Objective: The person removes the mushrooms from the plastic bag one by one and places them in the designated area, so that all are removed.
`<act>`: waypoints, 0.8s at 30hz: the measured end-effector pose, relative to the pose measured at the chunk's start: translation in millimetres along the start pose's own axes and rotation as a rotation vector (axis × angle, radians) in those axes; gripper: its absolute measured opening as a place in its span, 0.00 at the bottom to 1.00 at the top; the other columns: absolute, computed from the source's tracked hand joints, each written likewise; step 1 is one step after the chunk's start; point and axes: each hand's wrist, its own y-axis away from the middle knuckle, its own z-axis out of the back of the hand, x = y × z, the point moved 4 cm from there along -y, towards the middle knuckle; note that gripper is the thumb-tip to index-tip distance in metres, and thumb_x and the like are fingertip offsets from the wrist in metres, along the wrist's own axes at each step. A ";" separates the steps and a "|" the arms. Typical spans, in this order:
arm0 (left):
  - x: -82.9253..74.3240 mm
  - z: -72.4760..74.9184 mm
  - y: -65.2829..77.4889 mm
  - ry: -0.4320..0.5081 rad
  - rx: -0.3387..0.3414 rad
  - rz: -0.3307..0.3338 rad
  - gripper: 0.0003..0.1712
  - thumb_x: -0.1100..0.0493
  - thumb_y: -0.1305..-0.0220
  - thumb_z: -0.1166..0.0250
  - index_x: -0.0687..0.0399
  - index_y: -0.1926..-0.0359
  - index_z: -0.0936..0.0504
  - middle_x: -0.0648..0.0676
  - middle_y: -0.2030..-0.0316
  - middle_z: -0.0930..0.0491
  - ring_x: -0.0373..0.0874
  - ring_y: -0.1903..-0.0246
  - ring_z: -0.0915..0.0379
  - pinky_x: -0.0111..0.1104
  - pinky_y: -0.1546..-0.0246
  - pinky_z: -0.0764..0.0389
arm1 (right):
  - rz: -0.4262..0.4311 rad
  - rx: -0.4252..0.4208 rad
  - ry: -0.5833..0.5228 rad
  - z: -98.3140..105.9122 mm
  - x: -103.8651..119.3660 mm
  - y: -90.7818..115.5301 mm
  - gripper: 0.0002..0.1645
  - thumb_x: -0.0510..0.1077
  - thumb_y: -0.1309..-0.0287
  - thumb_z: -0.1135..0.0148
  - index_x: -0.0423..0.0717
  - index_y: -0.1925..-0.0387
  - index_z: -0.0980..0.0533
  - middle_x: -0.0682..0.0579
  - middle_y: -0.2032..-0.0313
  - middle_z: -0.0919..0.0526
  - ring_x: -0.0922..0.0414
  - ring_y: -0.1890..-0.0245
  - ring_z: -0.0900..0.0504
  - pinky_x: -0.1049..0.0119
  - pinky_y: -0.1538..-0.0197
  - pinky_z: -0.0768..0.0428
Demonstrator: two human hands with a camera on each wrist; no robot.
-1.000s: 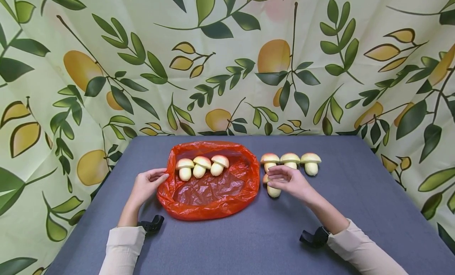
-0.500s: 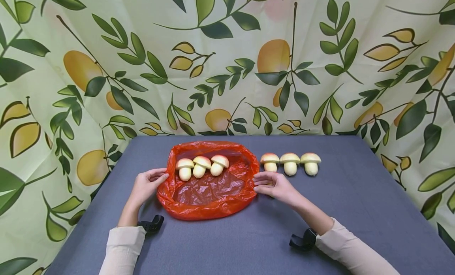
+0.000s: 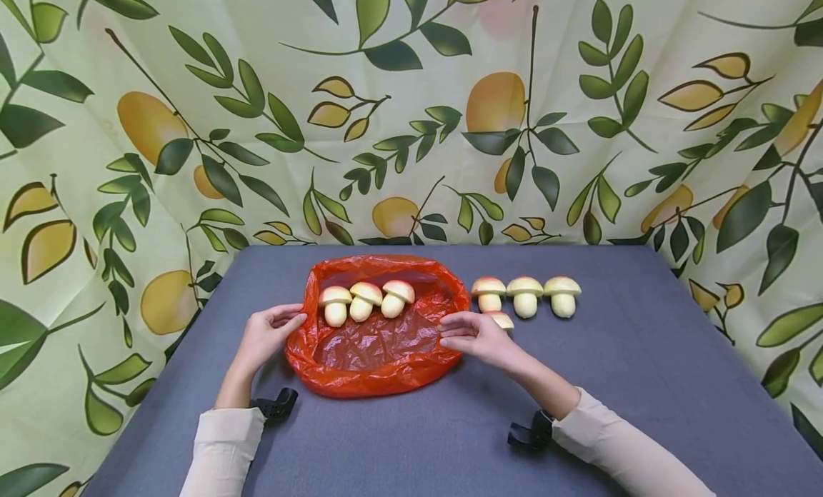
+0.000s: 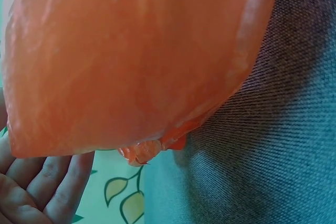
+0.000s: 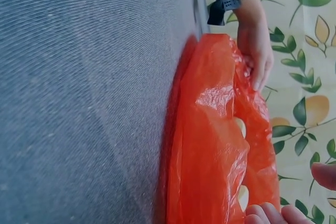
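A red plastic bag lies with its mouth spread wide, its rim rolled outward. Inside, along the back, sit three toy mushrooms with pale stems and reddish-cream caps. At the bag's left rim my left hand pinches the plastic; in the left wrist view its fingers show behind the red film. My right hand reaches over the right rim, fingers extended and thumb apart, with nothing visible in it. Close behind that hand, a mushroom on the table is partly hidden by it.
Three more mushrooms stand in a row right of the bag, near the back of the grey cloth-covered table. Behind the table hangs a leaf-and-fruit patterned curtain. A black camera mount sits at the right wrist.
My right hand has moved left from beside the loose mushrooms to over the bag's right rim. My left hand stays at the left rim, and the mushrooms have not moved.
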 end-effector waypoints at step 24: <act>1.8 0.0 0.3 -0.005 0.015 0.005 0.23 0.57 0.36 0.36 0.70 0.46 0.21 0.69 0.54 0.17 0.16 0.68 0.27 0.16 0.64 0.24 | -0.033 -0.001 -0.014 -30.1 9.0 -38.6 0.27 0.39 0.39 0.39 0.27 0.43 0.30 0.29 0.46 0.21 0.43 0.46 0.18 0.59 0.48 0.17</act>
